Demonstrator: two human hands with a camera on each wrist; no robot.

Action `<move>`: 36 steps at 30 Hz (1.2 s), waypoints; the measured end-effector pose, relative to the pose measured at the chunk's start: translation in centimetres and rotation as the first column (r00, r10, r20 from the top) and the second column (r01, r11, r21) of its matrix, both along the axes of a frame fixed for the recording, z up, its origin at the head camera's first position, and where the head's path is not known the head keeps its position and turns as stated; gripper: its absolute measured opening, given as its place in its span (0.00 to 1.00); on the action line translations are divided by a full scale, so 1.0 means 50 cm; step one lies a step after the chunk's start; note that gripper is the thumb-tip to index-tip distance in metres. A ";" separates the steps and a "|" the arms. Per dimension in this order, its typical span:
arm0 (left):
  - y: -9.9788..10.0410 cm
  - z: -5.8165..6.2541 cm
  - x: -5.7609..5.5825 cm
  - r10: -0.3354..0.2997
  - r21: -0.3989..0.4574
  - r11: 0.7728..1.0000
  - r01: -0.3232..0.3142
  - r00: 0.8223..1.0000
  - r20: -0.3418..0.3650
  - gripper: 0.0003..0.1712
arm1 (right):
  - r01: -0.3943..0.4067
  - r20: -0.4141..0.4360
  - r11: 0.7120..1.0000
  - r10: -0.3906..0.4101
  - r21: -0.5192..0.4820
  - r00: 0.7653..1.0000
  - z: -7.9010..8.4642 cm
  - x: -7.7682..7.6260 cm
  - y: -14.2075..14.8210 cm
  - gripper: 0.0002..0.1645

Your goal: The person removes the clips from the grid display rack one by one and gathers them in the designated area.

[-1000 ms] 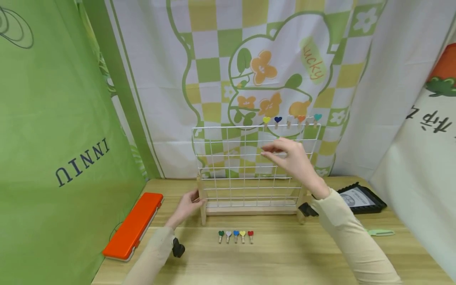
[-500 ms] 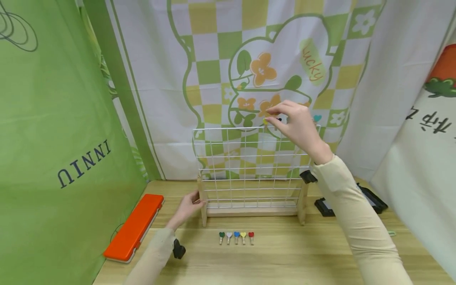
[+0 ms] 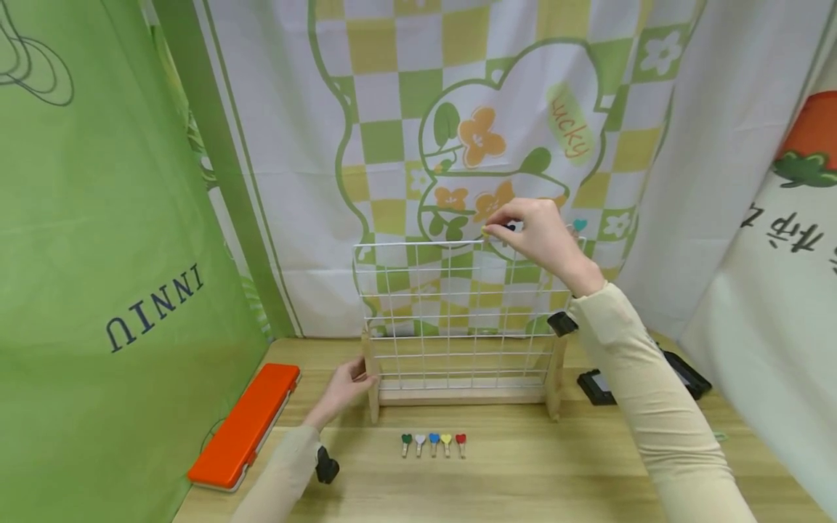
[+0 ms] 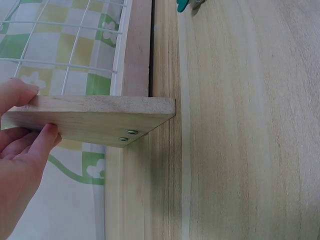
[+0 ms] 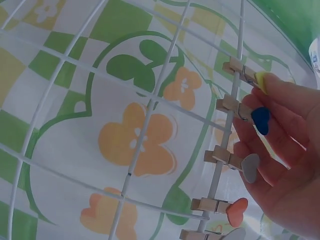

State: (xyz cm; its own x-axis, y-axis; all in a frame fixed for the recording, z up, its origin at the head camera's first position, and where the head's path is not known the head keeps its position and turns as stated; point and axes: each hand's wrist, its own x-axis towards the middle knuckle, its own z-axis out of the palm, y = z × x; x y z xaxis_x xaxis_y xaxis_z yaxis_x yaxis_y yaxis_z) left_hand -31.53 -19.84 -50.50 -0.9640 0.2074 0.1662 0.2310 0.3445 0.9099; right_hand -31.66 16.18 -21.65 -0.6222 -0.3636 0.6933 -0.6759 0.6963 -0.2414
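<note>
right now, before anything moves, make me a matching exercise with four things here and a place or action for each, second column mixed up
Things:
1. left hand
2. right hand
3. orange case
4. red-heart clip

Places or actions:
A. right end of the five-clip row
B. gripping the wooden leg of the rack
C. beside the green cloth
D. pinching a yellow-heart clip

Pairs: 1-B, 2-D, 3-C, 4-A

"Lucky" (image 3: 569,122) on checked curtain (image 3: 382,142); letters "INNI" (image 3: 168,296) on green curtain (image 3: 91,211); character "柿" (image 3: 793,232) on white cloth (image 3: 778,327).
</note>
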 end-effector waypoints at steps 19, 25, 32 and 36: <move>0.001 0.002 0.004 0.009 0.009 1.000 -0.008 1.000 -0.015 0.28 | -0.046 -0.145 0.994 0.031 -0.103 0.989 0.003 0.006 -0.011 0.03; 0.002 0.000 0.000 0.017 0.005 1.000 -0.016 1.000 -0.018 0.28 | -0.065 -0.188 0.992 0.044 -0.107 0.981 0.009 0.033 -0.012 0.03; 0.001 0.002 0.004 0.007 0.005 1.000 -0.007 1.000 -0.017 0.30 | -0.101 -0.208 0.991 0.081 -0.087 0.975 -0.024 0.069 -0.011 0.01; 0.001 0.003 0.006 0.005 0.006 1.000 -0.005 1.000 -0.011 0.29 | -0.127 -0.182 0.988 0.110 -0.083 0.977 -0.061 0.078 -0.010 0.03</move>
